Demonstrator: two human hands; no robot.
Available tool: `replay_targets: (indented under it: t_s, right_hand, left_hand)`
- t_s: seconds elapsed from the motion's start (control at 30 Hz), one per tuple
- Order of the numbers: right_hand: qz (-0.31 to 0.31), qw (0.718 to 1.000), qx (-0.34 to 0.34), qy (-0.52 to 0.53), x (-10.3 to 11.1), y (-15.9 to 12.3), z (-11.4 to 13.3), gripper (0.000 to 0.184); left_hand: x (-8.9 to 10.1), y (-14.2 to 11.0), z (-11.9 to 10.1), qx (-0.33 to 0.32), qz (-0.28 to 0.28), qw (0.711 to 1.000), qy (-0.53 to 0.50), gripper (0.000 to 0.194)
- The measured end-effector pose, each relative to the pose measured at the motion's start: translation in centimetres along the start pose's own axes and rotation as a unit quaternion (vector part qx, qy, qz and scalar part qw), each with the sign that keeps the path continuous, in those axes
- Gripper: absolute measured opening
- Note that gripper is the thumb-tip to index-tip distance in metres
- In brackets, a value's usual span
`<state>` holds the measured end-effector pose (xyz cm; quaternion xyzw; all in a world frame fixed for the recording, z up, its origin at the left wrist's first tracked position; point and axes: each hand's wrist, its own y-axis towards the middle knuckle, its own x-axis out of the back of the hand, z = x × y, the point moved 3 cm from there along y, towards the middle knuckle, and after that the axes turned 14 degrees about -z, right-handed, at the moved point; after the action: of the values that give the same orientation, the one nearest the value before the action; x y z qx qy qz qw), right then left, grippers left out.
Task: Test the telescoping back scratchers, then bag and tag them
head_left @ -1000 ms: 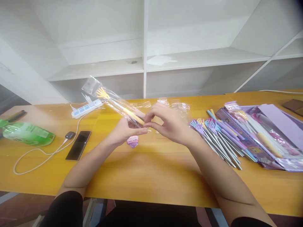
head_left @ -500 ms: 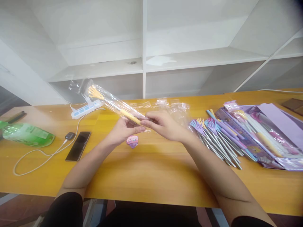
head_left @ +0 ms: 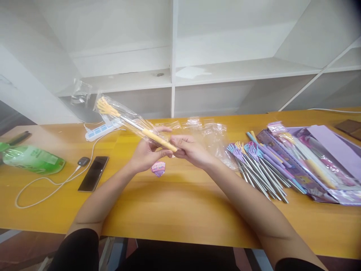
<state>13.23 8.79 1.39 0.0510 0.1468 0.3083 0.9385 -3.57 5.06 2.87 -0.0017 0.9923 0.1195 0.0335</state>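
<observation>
A yellow back scratcher (head_left: pixel 132 122) with a hand-shaped head lies inside a clear plastic sleeve (head_left: pixel 124 114), tilted up towards the far left above the wooden table (head_left: pixel 180 203). My left hand (head_left: pixel 148 152) is closed round the sleeve near the scratcher's handle. My right hand (head_left: pixel 191 150) pinches the handle end from the right. Under my hands a small pink and purple card (head_left: pixel 158 168) rests on the table.
To the right lie several loose purple and blue back scratchers (head_left: pixel 259 165) and a stack of purple packages (head_left: pixel 316 158). Empty clear sleeves (head_left: pixel 208 131) lie behind my hands. On the left are a phone (head_left: pixel 93 173), a white cable, a power strip (head_left: pixel 103 128) and a green pack (head_left: pixel 32 160).
The scratcher in its sleeve has swung a little to the left and lower. My right hand has closed in on the handle end.
</observation>
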Motion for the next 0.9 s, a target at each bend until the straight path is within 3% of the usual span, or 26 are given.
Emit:
replay_targets:
  t_s: [0.17, 0.3, 0.4, 0.53, 0.63, 0.73, 0.9]
  right_hand:
    - [0.032, 0.998, -0.046, 0.021, -0.3, 0.1, -0.3, 0.053]
    - [-0.035, 0.995, -0.084, 0.036, -0.4, -0.1, -0.3, 0.043]
    - [-0.085, 0.991, -0.084, 0.059, -0.7, -0.3, -0.3, 0.046]
    - [-0.139, 0.990, 0.024, 0.025, -1.0, -0.5, 0.2, 0.048]
    - [-0.174, 0.976, 0.116, -0.053, -1.1, -1.0, 1.1, 0.040]
    - [-0.174, 0.968, 0.142, -0.110, -1.3, -1.5, 1.8, 0.033]
    - [-0.172, 0.950, 0.162, -0.206, -1.2, -2.0, 2.7, 0.022]
  left_hand:
    - [0.5, 0.1, 0.3, -0.051, 0.004, 0.998, 0.033, 0.048]
    - [0.5, 0.3, 0.5, -0.075, 0.008, 0.997, 0.035, 0.039]
    - [0.4, 0.4, 0.7, -0.087, 0.005, 0.996, 0.037, 0.041]
    - [0.0, 0.5, 0.8, -0.083, -0.018, 0.996, 0.023, 0.043]
    - [0.2, 0.8, 0.3, -0.111, -0.067, 0.992, 0.011, 0.029]
    - [0.7, 1.1, -0.1, -0.126, -0.096, 0.987, 0.021, 0.020]
    - [1.4, 1.2, 0.3, -0.109, -0.086, 0.987, 0.083, 0.014]
